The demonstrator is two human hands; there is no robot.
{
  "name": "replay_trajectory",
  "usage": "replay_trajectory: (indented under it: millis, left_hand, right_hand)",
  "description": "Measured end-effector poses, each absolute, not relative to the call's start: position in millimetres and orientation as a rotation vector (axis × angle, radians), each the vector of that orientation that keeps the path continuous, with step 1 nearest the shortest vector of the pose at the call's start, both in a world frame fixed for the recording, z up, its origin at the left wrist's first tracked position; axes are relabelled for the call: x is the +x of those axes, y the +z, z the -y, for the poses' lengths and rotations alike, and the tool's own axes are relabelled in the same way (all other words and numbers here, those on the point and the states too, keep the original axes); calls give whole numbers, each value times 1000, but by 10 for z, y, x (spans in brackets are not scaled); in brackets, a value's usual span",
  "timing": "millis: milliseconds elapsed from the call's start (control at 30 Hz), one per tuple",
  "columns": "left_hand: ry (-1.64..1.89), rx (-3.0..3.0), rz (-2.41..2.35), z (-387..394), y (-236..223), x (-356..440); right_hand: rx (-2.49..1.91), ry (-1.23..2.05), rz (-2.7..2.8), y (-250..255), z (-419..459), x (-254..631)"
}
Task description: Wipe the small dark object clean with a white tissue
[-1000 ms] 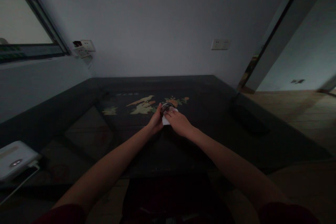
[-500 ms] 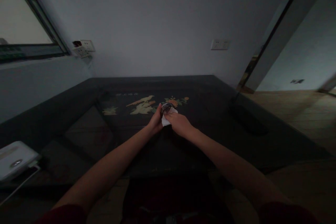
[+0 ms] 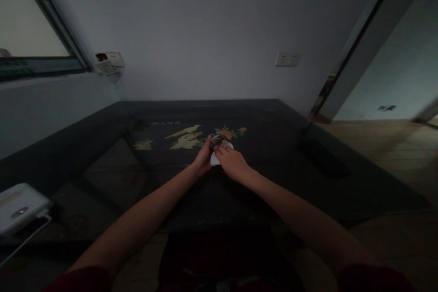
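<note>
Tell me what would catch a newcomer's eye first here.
First, the centre: the left hand holds a dark, shiny object, and the right hand has a white cloth or tissue against it. Just beyond lies the pale bird-and-flower design on the dark table. Then the white box with its cable, at the far left edge.

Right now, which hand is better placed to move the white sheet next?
Probably your right hand: its fingers hold the white sheet, while your left hand grips the dark shiny object.
</note>
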State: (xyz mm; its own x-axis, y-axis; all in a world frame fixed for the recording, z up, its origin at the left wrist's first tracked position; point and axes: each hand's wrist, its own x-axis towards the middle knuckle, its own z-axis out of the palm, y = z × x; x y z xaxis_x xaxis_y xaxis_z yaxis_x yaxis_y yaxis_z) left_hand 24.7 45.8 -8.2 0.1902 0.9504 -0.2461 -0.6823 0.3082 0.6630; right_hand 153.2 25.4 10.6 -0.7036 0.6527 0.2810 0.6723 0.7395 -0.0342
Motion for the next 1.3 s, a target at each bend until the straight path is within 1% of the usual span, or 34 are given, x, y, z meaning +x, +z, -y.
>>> replay_trajectory:
  millis: [100, 233, 333, 400, 467, 733, 833, 933, 1067, 1200, 1300]
  left_hand:
    - [1249, 474, -701, -462, -79, 266]
    - [1307, 481, -692, -458, -77, 262]
    - [1306, 484, -681, -454, -85, 247]
    - [1301, 481, -671, -450, -88, 244]
    - [1304, 469, -655, -447, -84, 247]
    - [1284, 404, -645, -448, -51, 239]
    - [1272, 410, -603, -442, -60, 230]
    - [1265, 405, -594, -440, -72, 229]
    - [1263, 385, -601, -454, -80, 234]
    - [1257, 389, -628, -456, -64, 240]
    - [1270, 410, -625, -443, -51, 245]
  right_hand:
    - [-1077, 182, 2609, 92, -286, 1561]
    - [-934, 648, 2379, 26, -409, 1544]
    - [-848, 798, 2198, -33, -476, 1507]
    - [-866, 764, 2187, -60, -473, 1501]
    - [-887, 641, 2262, -71, -441, 1513]
    - [-858, -106, 2593, 10, -403, 1558]
    - [-849, -292, 2600, 52, -417, 1552]
    - [-833, -340, 2608, 68, -412, 1552]
    - [-818, -300, 2624, 47, -414, 1551]
    - [-825, -209, 2616, 9, -425, 1542]
    - [-858, -39, 2598, -1, -411, 1549]
